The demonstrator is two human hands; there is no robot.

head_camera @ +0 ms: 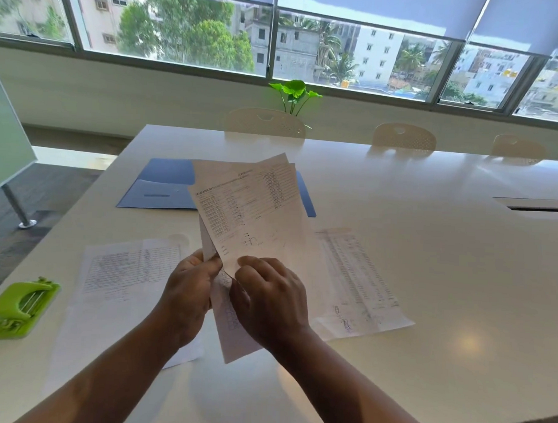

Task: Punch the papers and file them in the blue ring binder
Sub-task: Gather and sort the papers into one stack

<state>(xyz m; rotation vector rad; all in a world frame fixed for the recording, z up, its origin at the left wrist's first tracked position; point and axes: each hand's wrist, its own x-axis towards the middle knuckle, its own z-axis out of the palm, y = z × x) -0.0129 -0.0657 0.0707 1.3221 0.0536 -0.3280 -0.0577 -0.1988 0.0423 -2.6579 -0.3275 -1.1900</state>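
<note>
White table (397, 248): both hands, left (188, 290) and right (267, 300), pinching sheets (252, 210), squaring stack; next, reaching punch (22, 307); binder (163, 184) waiting.

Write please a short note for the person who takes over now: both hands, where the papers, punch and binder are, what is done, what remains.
Left hand and right hand: both pinch the lower edge of a few held sheets, raised above the white table.
Blue ring binder: lies open flat behind the held sheets; its rings are hidden.
Green hole punch: at the table's left edge, untouched.
Loose sheets: one pile on the left, one on the right.
Done: no punched holes visible; nothing seen filed.
Left: punch the held sheets and both piles, then file them.
</note>
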